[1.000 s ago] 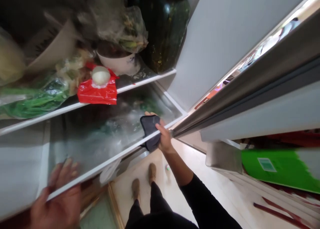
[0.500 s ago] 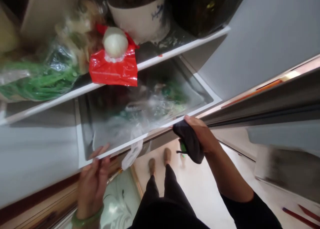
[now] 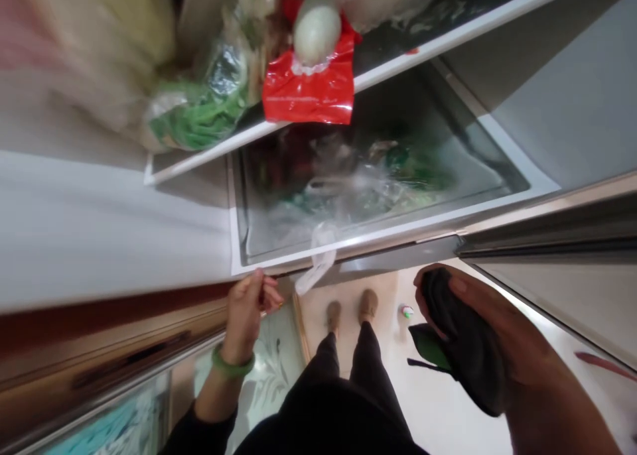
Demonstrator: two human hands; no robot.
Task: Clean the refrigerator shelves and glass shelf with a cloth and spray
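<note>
My left hand is at the front left corner of the white-rimmed fridge drawer, its fingers curled in with nothing visible between them. Its fingertips are at or just below the rim; contact is unclear. A green bangle circles that wrist. At the right, apart from the drawer, my right hand is wrapped round a dark, folded, soft-looking thing with a green patch and a thin black strip. Inside the drawer lie bagged greens, blurred. A clear plastic bag's handle hangs over the front rim.
On the shelf above, a pale round item sits on a red wrapper, beside bagged green vegetables. A fridge door stands at the right. A small white-and-green object lies on the floor.
My right hand has left the drawer's front rim and come closer to me, still holding the dark thing. My left hand's fingers have curled in. The view has shifted left.
</note>
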